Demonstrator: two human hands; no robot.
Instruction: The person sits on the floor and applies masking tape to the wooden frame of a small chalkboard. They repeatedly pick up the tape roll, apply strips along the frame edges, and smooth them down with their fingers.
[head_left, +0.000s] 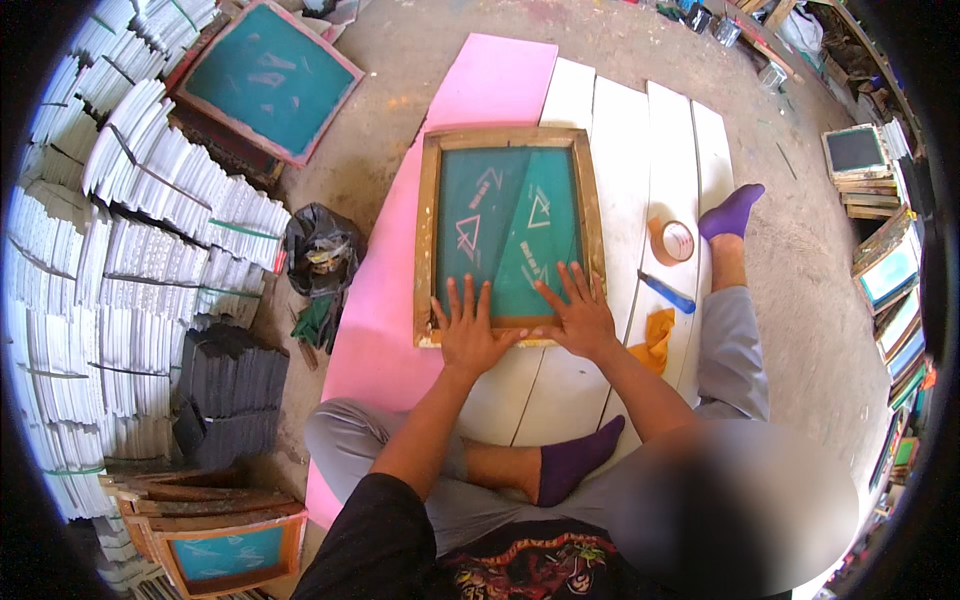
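A wooden-framed printing screen (588, 190) with green mesh and pale triangle designs lies on the white boards in front of me. Through the mesh, its left part looks darker than the right, split by a slanting line. My left hand (470, 330) rests spread over the frame's near left part, fingertips on the mesh. Spread likewise, my right hand (580, 318) lies on the near right part. The thumbs nearly meet at the near rail, and neither hand holds anything. To the right are a roll of tape (678, 241), a blue-handled blade tool (668, 292) and an orange cloth (655, 340).
Pink sheet (375, 340) covers the left side of the white boards (620, 130). Tall stacks of white bundles (140, 250) stand left, beside a black plastic bag (322, 245). Another green screen (270, 80) lies far left; more frames (865, 170) lean right. My legs flank the boards.
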